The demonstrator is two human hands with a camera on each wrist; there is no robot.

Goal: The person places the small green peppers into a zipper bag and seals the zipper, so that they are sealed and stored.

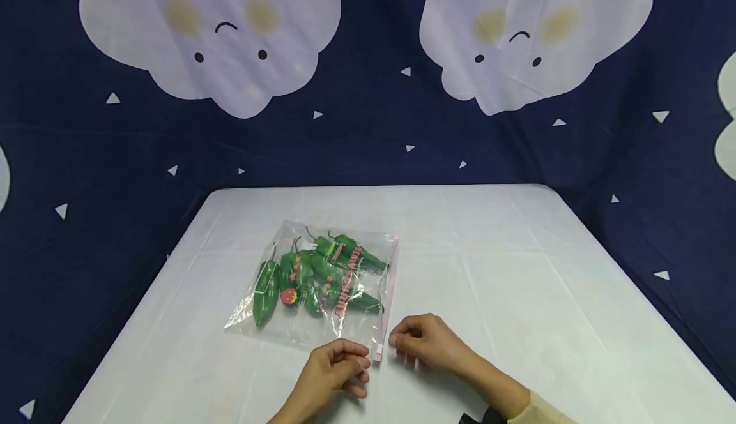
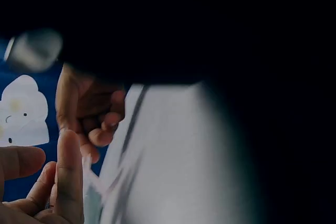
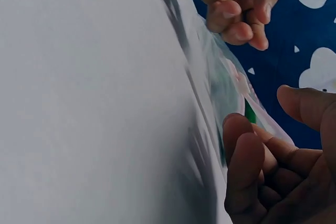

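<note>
A clear zip bag (image 1: 358,329) with red print lies flat on the table, holding several green peppers (image 1: 266,291). Its pink zip edge (image 1: 391,283) faces right, and a white slider (image 1: 379,349) sits at the near end. My left hand (image 1: 332,373) is at the bag's near right corner, just left of the slider, with loosely bent fingers and nothing held. Just right of the zip edge is my right hand (image 1: 431,342), thumb and fingers loosely curled around nothing. The right wrist view shows a gap between the thumb and fingers of this right hand (image 3: 278,177).
A white cloth covers the table (image 1: 489,251). Behind it hangs a dark blue curtain (image 1: 368,143) printed with clouds and small triangles. In the left wrist view, a dark shape (image 2: 184,24) blocks much of the picture.
</note>
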